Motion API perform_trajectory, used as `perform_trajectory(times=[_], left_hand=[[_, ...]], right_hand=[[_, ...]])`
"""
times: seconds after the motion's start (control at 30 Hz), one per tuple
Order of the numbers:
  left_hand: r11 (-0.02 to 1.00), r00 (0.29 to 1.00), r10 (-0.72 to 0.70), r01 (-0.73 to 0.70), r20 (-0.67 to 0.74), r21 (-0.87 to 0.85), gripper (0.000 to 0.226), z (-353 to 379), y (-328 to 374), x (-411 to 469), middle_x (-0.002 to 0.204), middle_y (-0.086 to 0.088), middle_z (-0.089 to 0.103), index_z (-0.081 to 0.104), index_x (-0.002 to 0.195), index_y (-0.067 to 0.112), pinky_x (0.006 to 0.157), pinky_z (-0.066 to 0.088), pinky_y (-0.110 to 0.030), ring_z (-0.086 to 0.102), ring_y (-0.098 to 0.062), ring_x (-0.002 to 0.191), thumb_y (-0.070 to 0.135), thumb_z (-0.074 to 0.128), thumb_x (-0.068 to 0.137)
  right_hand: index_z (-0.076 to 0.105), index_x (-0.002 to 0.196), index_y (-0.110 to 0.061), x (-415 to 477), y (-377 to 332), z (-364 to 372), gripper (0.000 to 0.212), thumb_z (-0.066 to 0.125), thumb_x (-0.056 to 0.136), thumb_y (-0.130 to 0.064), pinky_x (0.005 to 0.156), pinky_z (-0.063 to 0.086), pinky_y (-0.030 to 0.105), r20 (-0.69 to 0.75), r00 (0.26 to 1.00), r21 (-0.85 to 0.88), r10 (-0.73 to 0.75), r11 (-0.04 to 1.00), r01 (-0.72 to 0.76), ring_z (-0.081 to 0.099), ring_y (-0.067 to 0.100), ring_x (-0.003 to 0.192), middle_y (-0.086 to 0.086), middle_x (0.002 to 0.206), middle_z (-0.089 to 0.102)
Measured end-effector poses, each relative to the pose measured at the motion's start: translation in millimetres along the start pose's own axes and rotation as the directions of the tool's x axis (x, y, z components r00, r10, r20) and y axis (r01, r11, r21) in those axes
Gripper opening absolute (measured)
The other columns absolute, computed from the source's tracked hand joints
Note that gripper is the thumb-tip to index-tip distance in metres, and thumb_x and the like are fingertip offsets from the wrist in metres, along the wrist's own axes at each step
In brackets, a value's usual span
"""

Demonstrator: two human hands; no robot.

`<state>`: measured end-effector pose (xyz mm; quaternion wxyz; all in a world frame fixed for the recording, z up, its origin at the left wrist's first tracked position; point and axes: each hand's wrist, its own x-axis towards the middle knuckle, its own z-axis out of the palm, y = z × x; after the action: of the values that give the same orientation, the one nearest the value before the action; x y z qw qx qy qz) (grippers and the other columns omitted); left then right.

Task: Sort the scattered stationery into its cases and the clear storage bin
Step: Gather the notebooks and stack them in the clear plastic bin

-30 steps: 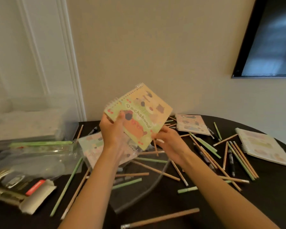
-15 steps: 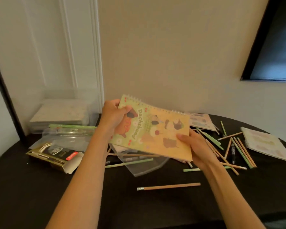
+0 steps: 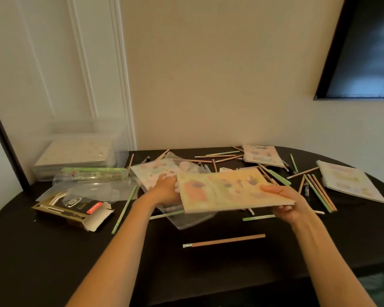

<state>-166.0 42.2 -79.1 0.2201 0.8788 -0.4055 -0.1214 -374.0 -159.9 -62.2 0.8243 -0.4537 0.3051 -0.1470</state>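
Note:
Both my hands hold a yellow-green spiral notebook (image 3: 226, 189) nearly flat, just above the table's middle. My left hand (image 3: 164, 192) grips its left edge, with the fingers hidden behind the cover. My right hand (image 3: 285, 201) pinches the right front corner, thumb on top. The clear storage bin (image 3: 84, 135) stands at the back left against the wall, with flat pale notebooks inside. In front of it lies a clear pencil case (image 3: 91, 177) with a green strip. Several green and brown pencils (image 3: 317, 191) lie scattered on the right.
An open gold-and-black box (image 3: 71, 210) lies at the left front. A clear plastic sleeve (image 3: 186, 221) lies under the held notebook. Other notebooks lie at the middle (image 3: 153, 173), back right (image 3: 262, 155) and far right (image 3: 350, 181). One brown pencil (image 3: 224, 240) lies alone near me.
The notebook has come down from an upright tilt to nearly flat and low over the table. Both hands dropped with it, and the view pulled back from the table.

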Motion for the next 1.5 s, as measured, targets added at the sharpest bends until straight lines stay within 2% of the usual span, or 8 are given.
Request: perform_trajectory(times=[0.13,0.23,0.4,0.63,0.73,1.03,1.2,1.5], left_hand=[[0.967,0.965,-0.181,0.21,-0.189,0.147,0.036,13.7,-9.8,12.5,0.142,-0.007,0.04,0.048,0.131,0.016,0.104,0.03,-0.041,0.035,-0.028,0.13,0.024,0.044,0.096],[0.977,0.94,-0.129,0.175,-0.315,0.122,0.03,7.0,-3.2,8.9,0.11,-0.016,0.056,0.056,0.1,0.005,0.076,0.034,-0.033,0.047,-0.027,0.093,0.015,0.028,0.1],[0.969,0.948,-0.096,0.159,-0.304,0.19,0.025,-4.2,1.5,8.9,0.086,-0.01,0.048,0.046,0.08,0.011,0.069,0.032,-0.032,0.045,-0.027,0.083,0.013,0.03,0.098],[0.955,0.944,-0.098,0.179,-0.316,0.238,0.028,-2.9,7.4,11.1,0.109,-0.017,0.058,0.058,0.109,0.002,0.08,0.04,-0.036,0.053,-0.033,0.101,0.013,0.035,0.098],[0.951,0.946,-0.042,0.137,-0.322,0.278,0.028,-2.2,12.2,15.8,0.113,-0.014,0.058,0.057,0.117,0.006,0.081,0.041,-0.034,0.054,-0.03,0.104,0.014,0.038,0.098],[0.968,0.97,0.019,0.043,-0.241,0.246,0.031,0.6,15.7,16.9,0.113,-0.014,0.06,0.06,0.11,0.003,0.079,0.038,-0.033,0.054,-0.029,0.101,0.017,0.034,0.099],[0.981,0.962,0.038,0.015,-0.271,0.192,0.045,1.3,25.0,24.9,0.133,-0.012,0.047,0.023,0.144,0.013,0.089,0.04,-0.037,0.048,-0.027,0.116,0.014,0.03,0.1],[0.995,0.934,0.097,-0.089,-0.344,0.04,0.043,2.0,26.5,37.5,0.142,-0.008,0.044,0.029,0.145,0.019,0.098,0.034,-0.034,0.042,-0.024,0.127,0.024,0.022,0.103]], right_hand=[[0.056,0.1,-0.002,-3.1,-0.1,-16.2,0.013,0.049,0.091,-0.007,0.024,0.025,0.008,-0.008,0.998,-0.084,0.062,0.995,-0.062,0.047,0.008,0.028,0.018,0.073,0.07],[0.056,0.098,-0.002,-2.3,6.0,-7.6,0.01,0.047,0.092,-0.002,0.024,0.026,0.008,-0.059,0.998,-0.097,-0.011,0.995,0.005,0.051,0.009,0.031,0.017,0.077,0.068],[0.05,0.11,-0.009,8.3,26.8,28.6,0.019,0.044,0.094,-0.001,0.035,0.038,0.015,-0.169,0.969,-0.055,-0.179,0.984,0.172,0.061,0.012,0.059,0.011,0.096,0.062],[0.037,0.136,-0.018,16.1,57.7,70.3,0.04,0.04,0.098,-0.007,0.038,0.047,0.021,-0.185,0.941,-0.032,-0.284,0.959,0.283,0.065,0.022,0.088,0.008,0.121,0.056],[0.023,0.143,-0.027,28.7,66.3,94.7,0.053,0.039,0.097,-0.004,0.07,0.059,0.039,-0.139,0.958,0.04,-0.253,0.965,0.26,0.057,0.027,0.109,0.007,0.133,0.05],[0.028,0.142,-0.004,58.3,75.1,130.1,0.046,0.033,0.097,0.004,0.09,0.046,0.047,0.05,0.996,0.014,0.08,0.997,-0.081,0.051,0.04,0.119,0.026,0.133,0.049],[0.036,0.138,-0.009,72.2,81.0,127.4,0.044,0.03,0.097,0.007,0.083,0.048,0.048,0.042,0.999,0.073,-0.002,0.997,-0.001,0.051,0.041,0.118,0.02,0.133,0.05],[0.043,0.13,-0.01,102.3,85.5,161.5,0.035,0.027,0.1,-0.002,0.079,0.051,0.048,0.072,0.997,0.059,-0.022,0.998,0.018,0.061,0.031,0.092,0.019,0.111,0.061]])
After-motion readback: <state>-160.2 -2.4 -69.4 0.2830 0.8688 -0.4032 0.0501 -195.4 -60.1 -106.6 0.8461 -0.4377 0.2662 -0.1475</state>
